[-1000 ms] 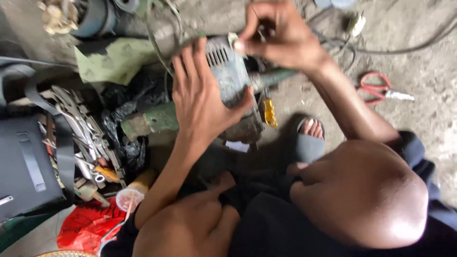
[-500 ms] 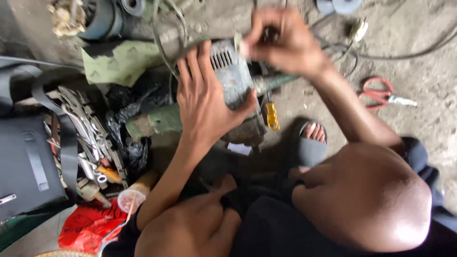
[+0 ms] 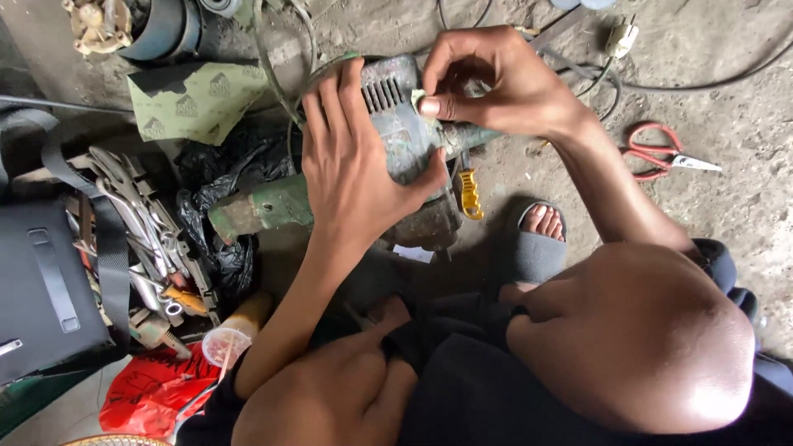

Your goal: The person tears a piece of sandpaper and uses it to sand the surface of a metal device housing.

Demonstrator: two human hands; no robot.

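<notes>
A worn green-grey power tool [image 3: 396, 144] lies on the concrete floor between my knees. My left hand [image 3: 351, 169] lies flat over its body and grips it, thumb round the right side. My right hand [image 3: 496, 78] pinches a small pale scrap [image 3: 419, 97] against the tool's vented top end [image 3: 382, 91]. The tool's green front part [image 3: 260, 211] sticks out to the left under my left wrist. A yellow-handled screwdriver [image 3: 469, 192] lies just right of the tool.
An open black tool bag [image 3: 49, 289] with wrenches and pliers [image 3: 144, 231] sits at left. Sandpaper sheet [image 3: 194, 103] lies at upper left, red-handled scissors [image 3: 661, 157] at right, cables and a plug [image 3: 619, 37] at top. A plastic cup [image 3: 225, 343] and red bag [image 3: 149, 388] lie below; my sandalled foot [image 3: 537, 235].
The view has drifted a little. My right hand has come down from above the tool's top end to its vented housing, pinching the scrap there. My left hand keeps its grip.
</notes>
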